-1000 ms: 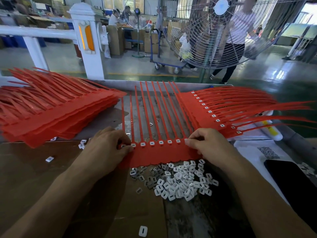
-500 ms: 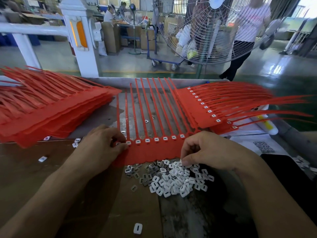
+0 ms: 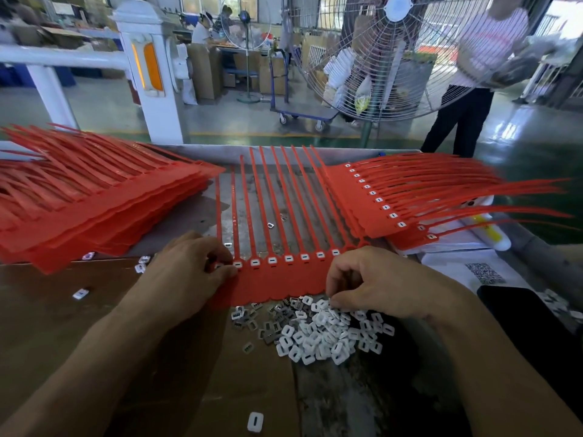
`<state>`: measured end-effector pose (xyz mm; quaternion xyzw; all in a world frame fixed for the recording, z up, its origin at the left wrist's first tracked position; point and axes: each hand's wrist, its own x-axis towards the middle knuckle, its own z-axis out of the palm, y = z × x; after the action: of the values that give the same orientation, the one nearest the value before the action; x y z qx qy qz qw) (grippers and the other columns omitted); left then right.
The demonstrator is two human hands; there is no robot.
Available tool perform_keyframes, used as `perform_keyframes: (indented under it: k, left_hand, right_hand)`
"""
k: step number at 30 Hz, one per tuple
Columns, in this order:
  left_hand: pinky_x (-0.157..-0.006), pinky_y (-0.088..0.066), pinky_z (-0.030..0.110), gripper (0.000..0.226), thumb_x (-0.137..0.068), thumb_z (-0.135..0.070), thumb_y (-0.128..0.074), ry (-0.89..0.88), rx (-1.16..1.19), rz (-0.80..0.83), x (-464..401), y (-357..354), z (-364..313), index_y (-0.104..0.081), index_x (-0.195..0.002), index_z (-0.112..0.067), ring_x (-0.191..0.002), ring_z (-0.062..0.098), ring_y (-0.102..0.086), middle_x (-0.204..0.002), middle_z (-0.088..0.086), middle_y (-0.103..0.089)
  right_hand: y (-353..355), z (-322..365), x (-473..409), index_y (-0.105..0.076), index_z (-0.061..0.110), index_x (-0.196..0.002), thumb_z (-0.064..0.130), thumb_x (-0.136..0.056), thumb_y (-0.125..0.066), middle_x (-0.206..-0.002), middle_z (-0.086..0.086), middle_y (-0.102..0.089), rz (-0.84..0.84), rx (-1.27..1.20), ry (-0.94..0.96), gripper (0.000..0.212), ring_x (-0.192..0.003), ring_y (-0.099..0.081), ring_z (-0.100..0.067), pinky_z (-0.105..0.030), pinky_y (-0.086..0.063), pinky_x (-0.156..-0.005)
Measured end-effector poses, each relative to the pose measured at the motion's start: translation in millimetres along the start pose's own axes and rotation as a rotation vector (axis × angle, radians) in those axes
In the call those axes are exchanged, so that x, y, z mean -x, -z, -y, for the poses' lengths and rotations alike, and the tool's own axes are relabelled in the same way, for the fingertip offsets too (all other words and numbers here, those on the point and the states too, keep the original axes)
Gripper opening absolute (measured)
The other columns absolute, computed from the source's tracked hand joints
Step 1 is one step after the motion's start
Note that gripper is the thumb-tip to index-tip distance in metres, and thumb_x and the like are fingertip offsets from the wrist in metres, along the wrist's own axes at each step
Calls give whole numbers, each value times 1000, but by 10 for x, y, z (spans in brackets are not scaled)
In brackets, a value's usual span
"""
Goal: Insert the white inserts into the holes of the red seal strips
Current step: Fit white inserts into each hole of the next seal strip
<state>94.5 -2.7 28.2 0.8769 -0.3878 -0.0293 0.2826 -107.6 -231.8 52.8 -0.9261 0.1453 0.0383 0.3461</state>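
A red sheet of joined seal strips (image 3: 277, 282) lies flat in front of me, its tails pointing away. White inserts (image 3: 272, 261) sit in several of its holes. My left hand (image 3: 186, 275) grips the sheet's left end, thumb and fingers curled at the leftmost holes. A pile of loose white inserts (image 3: 325, 335) lies just below the sheet. My right hand (image 3: 375, 282) reaches into the top of that pile, fingertips curled down among the pieces; whether it pinches one is hidden.
A thick stack of red strip sheets (image 3: 79, 200) lies at the left, and a fanned stack with inserts fitted (image 3: 394, 197) at the right. Stray inserts (image 3: 255, 421) dot the cardboard. A black phone (image 3: 530, 323) and papers sit at the right. A big fan (image 3: 397, 52) stands behind.
My right hand left the sheet's right end and dropped to the insert pile, where its fingertips now dig in. My left hand stayed on the sheet's left end.
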Motion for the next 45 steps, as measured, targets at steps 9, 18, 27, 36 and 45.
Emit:
perform_keyframes:
  k: [9, 18, 27, 36, 45]
  left_hand:
    - [-89, -48, 40, 14, -86, -41, -75, -13, 8, -5, 12, 15, -27, -71, -98, -35, -95, 12, -55, -98, -11, -55]
    - [-91, -49, 41, 14, -86, -42, -75, -7, 4, 5, 17, 4, -26, -70, -98, -36, -97, 12, -55, -101, -11, -55]
    - [-90, -48, 40, 14, -86, -44, -74, -3, -7, 4, 18, -6, 1, -69, -98, -38, -97, 12, -54, -99, -12, -54]
    - [-89, -48, 40, 12, -86, -44, -74, -16, -12, -2, 2, -9, 5, -69, -96, -39, -96, 12, -54, -98, -13, -53]
    - [-90, -48, 40, 10, -86, -44, -74, -29, -2, 7, 4, -6, 16, -67, -93, -41, -97, 11, -53, -99, -13, -54]
  right_hand:
    - [-2, 12, 1, -72, 33, -85, 27, -84, -82, -86, 20, -74, -19, 40, 27, 12, -79, -70, 0, -26, -56, -73]
    - [-6, -136, -125, -76, 26, -87, 12, -91, -76, -74, 7, -74, -561, -264, 1, 15, -57, -61, -1, -13, -47, -57]
    - [-26, -351, -203, -79, 30, -98, 14, -93, -73, -58, 27, -65, -665, -275, -175, 18, -52, -61, 5, -8, -40, -47]
    - [-79, -303, -250, -79, 20, -115, 16, -94, -73, -116, 3, -76, -692, -99, -183, 22, -98, -63, -3, -5, -42, -82]
    - [-137, -231, -248, -78, 19, -118, 15, -96, -72, -123, -1, -70, -661, 16, -221, 24, -113, -64, -15, -20, -41, -91]
